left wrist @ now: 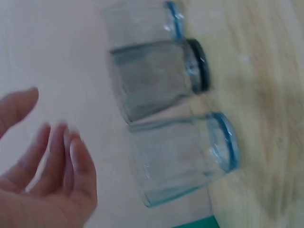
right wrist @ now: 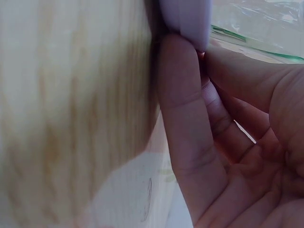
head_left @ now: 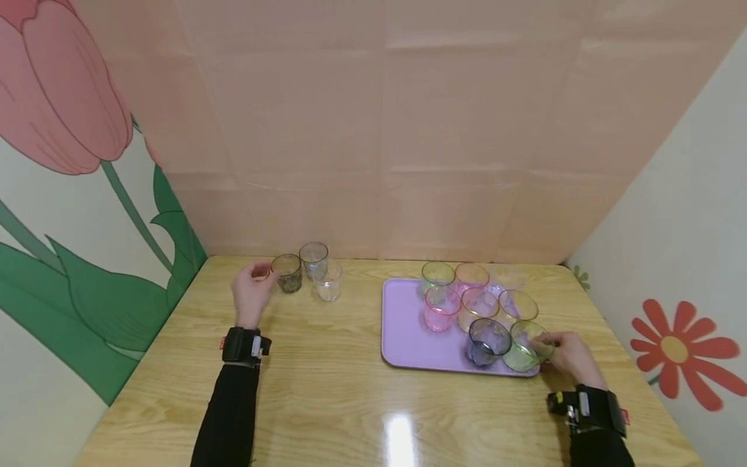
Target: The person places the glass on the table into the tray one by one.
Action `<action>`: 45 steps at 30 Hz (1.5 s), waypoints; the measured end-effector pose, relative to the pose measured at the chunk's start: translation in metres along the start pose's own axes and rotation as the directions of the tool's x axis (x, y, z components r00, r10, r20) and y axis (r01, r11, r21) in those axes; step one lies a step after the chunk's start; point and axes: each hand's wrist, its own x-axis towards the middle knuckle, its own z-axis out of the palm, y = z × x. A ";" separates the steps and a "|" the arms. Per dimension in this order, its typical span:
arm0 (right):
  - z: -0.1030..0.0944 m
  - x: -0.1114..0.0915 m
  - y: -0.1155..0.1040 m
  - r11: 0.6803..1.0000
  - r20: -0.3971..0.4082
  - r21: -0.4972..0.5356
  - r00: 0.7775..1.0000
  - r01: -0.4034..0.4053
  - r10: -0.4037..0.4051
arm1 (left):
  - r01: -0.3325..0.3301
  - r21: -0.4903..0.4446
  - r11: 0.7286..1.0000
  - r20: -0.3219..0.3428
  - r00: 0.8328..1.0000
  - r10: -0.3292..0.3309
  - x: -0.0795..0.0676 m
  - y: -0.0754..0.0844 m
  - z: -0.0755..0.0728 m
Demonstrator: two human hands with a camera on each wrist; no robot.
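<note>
At the table's right, my right hand pinches the near right corner of a lilac tray. The right wrist view has the thumb over the tray's edge and the index finger beneath. By that corner stand a green glass and a dark bluish glass. On the left, my left hand is beside a dark grey glass, fingers loosely bent. The left wrist view has this hand holding nothing, apart from the glasses. Close by stand a greyish glass and a clear glass.
More tumblers crowd the tray: a pink glass, an orange-pink glass, an amber glass, and several behind them. A pinkish sheet backs the wooden table. A flower-painted wall rises on the right.
</note>
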 end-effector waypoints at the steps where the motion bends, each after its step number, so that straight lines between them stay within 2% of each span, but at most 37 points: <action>1: 0.000 0.000 0.000 1.000 0.000 -0.003 1.000 0.006 -0.006 | 0.010 0.021 1.000 -0.037 0.999 -0.009 0.001 -0.002 -0.001; 4: -0.001 -0.002 -0.003 1.000 0.001 -0.006 1.000 0.001 -0.001 | 0.063 0.058 0.996 -0.092 0.994 -0.057 0.004 -0.009 -0.005; 6: -0.002 -0.003 -0.004 1.000 0.007 -0.002 1.000 -0.010 0.010 | 0.097 0.104 0.990 -0.095 0.992 -0.087 0.005 -0.014 -0.008; 11: -0.002 -0.003 -0.005 1.000 0.012 -0.002 1.000 -0.025 0.025 | 0.194 0.206 0.959 -0.013 0.981 -0.196 0.010 -0.024 -0.013; 19: 0.002 -0.004 -0.007 1.000 -0.018 0.000 0.999 0.028 -0.028 | 0.249 0.243 0.938 0.073 0.959 -0.273 0.022 -0.036 -0.017; 24: 0.003 -0.005 -0.008 0.999 -0.025 0.015 0.999 0.039 -0.039 | 0.294 0.163 0.942 0.116 0.942 -0.314 0.027 -0.041 -0.018; 31: 0.002 -0.005 -0.008 0.998 0.006 0.056 1.000 -0.021 0.020 | 0.346 0.060 0.936 0.152 0.924 -0.351 0.026 -0.048 -0.017; 39: 0.001 -0.003 -0.006 0.996 0.016 0.077 0.999 -0.048 0.047 | 0.347 -0.014 0.938 0.129 0.931 -0.342 0.023 -0.049 -0.019; 45: -0.001 -0.001 -0.005 0.997 0.007 0.078 1.000 -0.003 0.002 | 0.325 -0.134 0.936 0.088 0.945 -0.316 0.022 -0.047 -0.019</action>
